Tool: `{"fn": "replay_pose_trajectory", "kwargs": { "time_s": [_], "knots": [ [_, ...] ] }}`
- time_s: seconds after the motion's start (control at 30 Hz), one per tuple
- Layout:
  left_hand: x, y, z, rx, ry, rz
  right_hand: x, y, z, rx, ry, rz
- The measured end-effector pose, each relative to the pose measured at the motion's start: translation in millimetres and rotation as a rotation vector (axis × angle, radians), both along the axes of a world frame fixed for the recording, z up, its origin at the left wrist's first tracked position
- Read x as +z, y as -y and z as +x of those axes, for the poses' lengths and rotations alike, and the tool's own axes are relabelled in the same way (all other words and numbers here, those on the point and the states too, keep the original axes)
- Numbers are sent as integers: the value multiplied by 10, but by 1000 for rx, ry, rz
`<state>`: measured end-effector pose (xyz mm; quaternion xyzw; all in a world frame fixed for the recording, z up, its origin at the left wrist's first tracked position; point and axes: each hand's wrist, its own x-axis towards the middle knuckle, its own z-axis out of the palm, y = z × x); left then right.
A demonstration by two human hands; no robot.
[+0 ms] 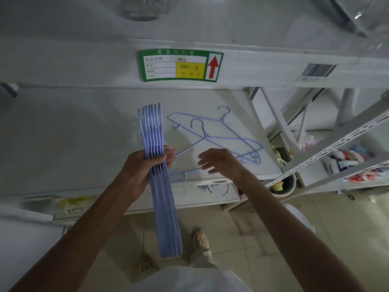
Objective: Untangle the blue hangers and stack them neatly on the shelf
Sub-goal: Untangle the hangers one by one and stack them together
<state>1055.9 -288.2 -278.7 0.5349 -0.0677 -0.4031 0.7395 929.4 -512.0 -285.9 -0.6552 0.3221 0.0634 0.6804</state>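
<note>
My left hand (147, 165) grips a bundle of several blue hangers (152, 131), seen edge-on and pressed together, one end over the white shelf (84, 133) and the other hanging past its front edge toward the floor. Two loose blue hangers (223, 139) lie crossed on the shelf to the right, hooks pointing away from me. My right hand (219, 163) hovers over their near ends with fingers spread, holding nothing.
A shelf beam above carries a green label with a red arrow (181, 65) and a barcode sticker (319, 70). A slanted shelf rack (336, 144) with mixed goods stands at right. A bucket (283, 185) sits below. My feet are on the tiled floor (252, 228).
</note>
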Motion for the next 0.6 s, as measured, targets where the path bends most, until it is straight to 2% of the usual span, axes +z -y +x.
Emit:
{"fn": "replay_pose_trajectory", "kwargs": {
  "time_s": [0.07,0.1,0.2,0.33,0.43,0.5,0.6],
  "knots": [
    [18,38,-14,5,22,13,-98,408,130,-117,-53,-140],
    [30,69,-24,-2,39,27,-193,598,205,-114,-83,-277],
    [14,183,-40,10,71,62,-436,1040,406,101,-207,-749],
    [-50,346,-109,60,80,74,-755,1361,572,391,-267,-1134],
    [-84,428,-193,97,59,48,-945,1462,631,541,-219,-1472],
    [-91,468,-250,118,39,42,-995,1520,663,637,-145,-1585],
    [-73,538,-316,122,66,70,-1007,1606,645,672,-65,-1626]
  ]
}}
